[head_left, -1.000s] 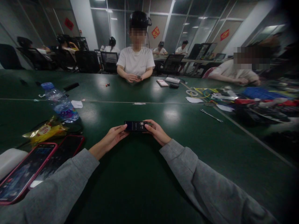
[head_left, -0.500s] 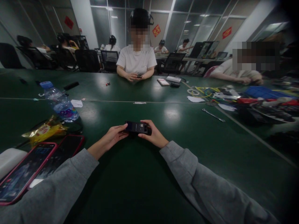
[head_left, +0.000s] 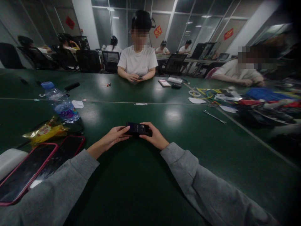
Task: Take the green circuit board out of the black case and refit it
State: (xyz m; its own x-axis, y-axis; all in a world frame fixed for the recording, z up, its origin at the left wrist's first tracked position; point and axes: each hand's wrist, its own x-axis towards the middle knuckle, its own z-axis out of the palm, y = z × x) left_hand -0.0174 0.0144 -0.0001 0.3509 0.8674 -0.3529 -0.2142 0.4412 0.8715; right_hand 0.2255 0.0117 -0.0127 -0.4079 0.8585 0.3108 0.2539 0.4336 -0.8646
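Observation:
A small black box-shaped device with white print or a lit display on its face (head_left: 136, 127) is held between both hands, just above the green table; its exact kind cannot be made out. My left hand (head_left: 115, 137) grips its left end, the thumb lying on the face and the fingers underneath. Around the right end curls my right hand (head_left: 154, 135), with the index finger along the far edge and the thumb at the near edge. The palms hide parts of both ends.
Left on the green table (head_left: 131, 188) lie two red-edged phones (head_left: 25, 174), a white object (head_left: 11, 160), a yellow packet (head_left: 45, 131) and a water bottle (head_left: 61, 103). A wrench (head_left: 214, 116) and heaped cables (head_left: 218, 94) lie right. Opposite sits a person (head_left: 137, 61).
My left thumb has slid slightly right over the device's face, and the device has shifted a little in my hands. The nearer phone's screen on the left has gone dark.

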